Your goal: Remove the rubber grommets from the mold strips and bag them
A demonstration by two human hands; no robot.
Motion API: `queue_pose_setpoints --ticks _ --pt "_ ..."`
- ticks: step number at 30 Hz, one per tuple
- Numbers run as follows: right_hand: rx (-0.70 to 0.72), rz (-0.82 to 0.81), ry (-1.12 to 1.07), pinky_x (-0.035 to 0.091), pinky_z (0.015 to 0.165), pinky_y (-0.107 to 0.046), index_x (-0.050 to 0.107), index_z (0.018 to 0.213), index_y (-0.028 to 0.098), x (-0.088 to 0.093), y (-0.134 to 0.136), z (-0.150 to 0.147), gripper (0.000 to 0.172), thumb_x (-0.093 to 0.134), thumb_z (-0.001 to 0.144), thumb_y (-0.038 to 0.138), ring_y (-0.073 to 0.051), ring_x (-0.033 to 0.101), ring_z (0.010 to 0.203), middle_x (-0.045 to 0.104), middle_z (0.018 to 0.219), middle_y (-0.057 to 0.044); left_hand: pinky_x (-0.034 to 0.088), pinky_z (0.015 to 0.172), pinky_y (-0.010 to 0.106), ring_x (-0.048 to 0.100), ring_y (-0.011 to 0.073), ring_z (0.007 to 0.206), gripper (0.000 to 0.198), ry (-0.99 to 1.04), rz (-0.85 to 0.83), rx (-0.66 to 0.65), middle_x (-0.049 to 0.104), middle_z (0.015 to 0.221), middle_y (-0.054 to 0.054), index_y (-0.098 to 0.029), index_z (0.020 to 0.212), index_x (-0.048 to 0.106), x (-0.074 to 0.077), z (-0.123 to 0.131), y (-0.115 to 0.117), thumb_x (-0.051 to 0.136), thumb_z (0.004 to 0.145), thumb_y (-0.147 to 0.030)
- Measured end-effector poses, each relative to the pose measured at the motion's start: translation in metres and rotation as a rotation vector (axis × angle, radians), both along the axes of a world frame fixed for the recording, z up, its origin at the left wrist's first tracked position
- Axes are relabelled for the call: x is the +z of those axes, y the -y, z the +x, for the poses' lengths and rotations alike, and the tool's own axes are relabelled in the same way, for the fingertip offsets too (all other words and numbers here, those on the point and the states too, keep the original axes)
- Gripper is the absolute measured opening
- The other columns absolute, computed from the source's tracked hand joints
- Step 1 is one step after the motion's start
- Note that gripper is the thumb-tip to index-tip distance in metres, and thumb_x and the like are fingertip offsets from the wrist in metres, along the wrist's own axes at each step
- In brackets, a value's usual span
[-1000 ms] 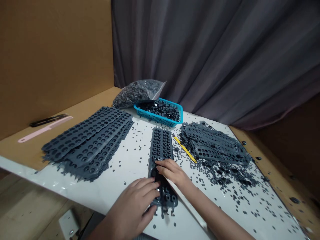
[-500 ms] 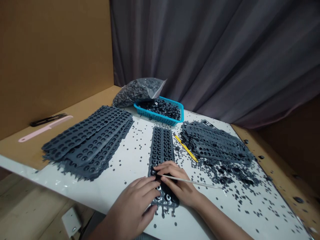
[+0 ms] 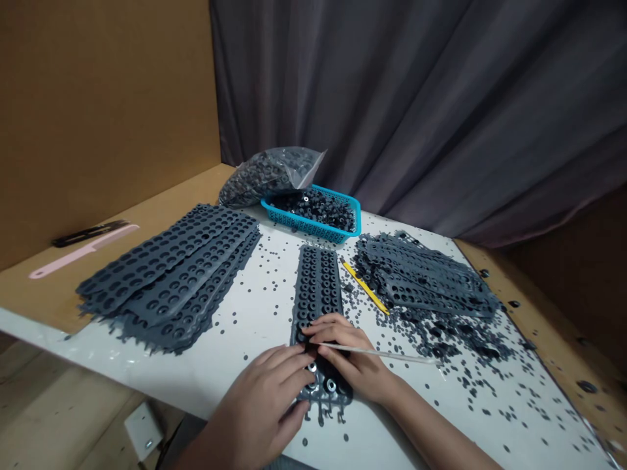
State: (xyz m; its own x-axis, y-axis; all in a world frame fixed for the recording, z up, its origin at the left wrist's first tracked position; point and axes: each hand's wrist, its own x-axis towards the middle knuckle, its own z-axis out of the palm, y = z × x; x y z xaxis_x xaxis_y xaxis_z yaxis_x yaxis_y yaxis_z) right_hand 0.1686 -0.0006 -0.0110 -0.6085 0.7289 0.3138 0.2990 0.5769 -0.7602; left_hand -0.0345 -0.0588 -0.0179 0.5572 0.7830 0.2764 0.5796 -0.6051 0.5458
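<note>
Your left hand lies open, its fingers pressing the perforated rubber sheet, and your right hand pinches a thin white pick against it. If the pick slips or the sheet slides, the loose rubber rings could scatter further. Left of the sheet, stacked sheets cover the white surface; beyond it sit a blue plastic basket and a grey curtain.
</note>
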Motion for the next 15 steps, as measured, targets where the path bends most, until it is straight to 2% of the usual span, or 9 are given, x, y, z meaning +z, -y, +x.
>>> queue_pose_setpoints --ticks 3,7,11,15 --pt "0.010 0.035 0.011 0.048 0.089 -0.038 0.061 0.102 0.021 -0.0005 -0.0001 -0.0005 0.018 0.050 0.088 0.018 -0.019 0.055 0.105 0.067 0.105 -0.008 0.045 0.098 0.038 0.054 0.0202 0.112 0.028 0.006 0.015 0.002 0.062 0.119 0.000 -0.026 0.106 0.058 0.0014 -0.0001 0.0000 0.054 0.080 -0.018" --pt "0.050 0.183 0.072 0.047 0.089 -0.039 0.060 0.103 0.021 -0.0023 -0.0014 -0.0004 0.018 0.051 0.088 0.017 -0.019 0.056 0.104 0.068 0.106 -0.007 0.045 0.097 0.038 0.056 0.0212 0.111 0.027 0.016 0.079 0.002 0.064 0.117 0.002 -0.024 0.104 0.060 0.0004 0.0002 0.0014 0.052 0.079 -0.016" --pt "0.088 0.370 0.197 0.048 0.084 -0.039 0.059 0.107 0.022 -0.0046 -0.0046 0.0020 0.020 0.052 0.088 0.020 -0.021 0.056 0.102 0.066 0.111 -0.008 0.052 0.090 0.031 0.061 0.0196 0.104 0.030 0.065 0.171 -0.009 0.067 0.112 0.002 -0.022 0.107 0.061 -0.0023 0.0004 0.0029 0.051 0.079 -0.014" --pt "0.095 0.444 0.267 0.048 0.080 -0.038 0.058 0.109 0.022 -0.0051 -0.0074 0.0029 0.022 0.050 0.089 0.019 -0.021 0.057 0.096 0.066 0.113 -0.008 0.052 0.089 0.027 0.062 0.0179 0.102 0.029 0.097 0.197 -0.040 0.068 0.109 0.003 -0.020 0.104 0.063 -0.0038 -0.0002 0.0028 0.052 0.077 -0.013"
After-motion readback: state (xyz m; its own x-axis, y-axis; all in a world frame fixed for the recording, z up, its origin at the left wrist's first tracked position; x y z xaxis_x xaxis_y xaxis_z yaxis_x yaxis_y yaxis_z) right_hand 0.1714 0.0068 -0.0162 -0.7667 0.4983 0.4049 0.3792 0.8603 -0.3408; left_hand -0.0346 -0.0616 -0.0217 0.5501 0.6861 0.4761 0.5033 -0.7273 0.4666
